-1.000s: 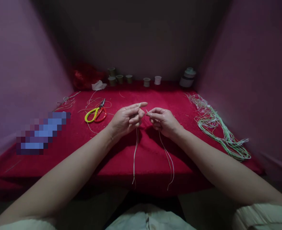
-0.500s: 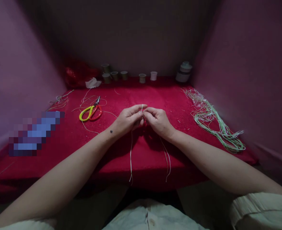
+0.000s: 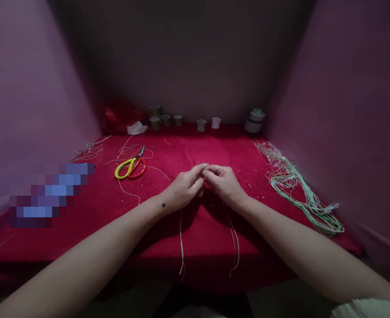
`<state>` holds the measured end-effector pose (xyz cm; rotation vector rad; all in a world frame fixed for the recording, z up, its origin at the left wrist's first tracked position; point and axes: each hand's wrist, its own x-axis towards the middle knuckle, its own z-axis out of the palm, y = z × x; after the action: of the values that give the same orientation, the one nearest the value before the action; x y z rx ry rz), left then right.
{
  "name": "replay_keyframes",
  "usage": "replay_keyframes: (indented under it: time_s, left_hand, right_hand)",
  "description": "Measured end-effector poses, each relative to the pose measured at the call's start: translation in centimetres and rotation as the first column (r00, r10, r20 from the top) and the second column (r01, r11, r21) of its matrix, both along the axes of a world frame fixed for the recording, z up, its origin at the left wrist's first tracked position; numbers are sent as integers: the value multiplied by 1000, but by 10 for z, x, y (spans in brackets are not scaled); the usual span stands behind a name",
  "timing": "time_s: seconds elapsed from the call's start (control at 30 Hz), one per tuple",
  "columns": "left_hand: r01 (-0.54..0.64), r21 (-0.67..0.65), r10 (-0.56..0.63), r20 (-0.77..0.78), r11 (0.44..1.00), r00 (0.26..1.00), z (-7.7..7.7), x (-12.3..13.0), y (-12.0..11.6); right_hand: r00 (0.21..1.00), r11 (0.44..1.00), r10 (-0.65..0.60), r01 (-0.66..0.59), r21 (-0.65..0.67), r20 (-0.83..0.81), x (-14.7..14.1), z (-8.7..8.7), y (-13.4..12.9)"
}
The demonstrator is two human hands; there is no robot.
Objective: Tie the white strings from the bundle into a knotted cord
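My left hand and my right hand meet fingertip to fingertip above the red cloth. Both are closed on thin pale cord, and a light loop of it wraps the left index finger near the tip. My right thumb and index finger pinch the cord right beside that loop. Two loose ends drop under the left hand, and two more strands dangle below the right hand. The spot where the strands join is hidden by the fingers.
Scissors with yellow and red handles lie left of my hands among loose cord. A green and white cord bundle lies at right. Several spools, a white bottle, crumpled white paper and a red bag stand along the back.
The view has tilted up, so everything sits lower in the picture. My left index finger has bent, and the cord loop on it has drawn in close to my right fingertips.
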<state>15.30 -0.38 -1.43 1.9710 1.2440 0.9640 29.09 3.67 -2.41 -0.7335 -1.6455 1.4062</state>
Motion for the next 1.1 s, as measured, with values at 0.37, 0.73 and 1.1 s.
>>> replay_keyframes:
  time_s: [0.37, 0.73, 1.1]
  left_hand:
    - [-211, 78, 203, 102, 974, 974, -2, 3, -4]
    - [-229, -7, 227, 182, 973, 957, 4, -2, -3]
    - [6, -407, 213, 491, 914, 845, 12, -5, 1]
  right_hand:
    - [1000, 990, -13, 9, -144, -29, 0, 6, -7]
    - [994, 955, -16, -18, -297, -110, -1, 5, -4]
    - [995, 958, -53, 27, -286, -85, -1, 3, -3]
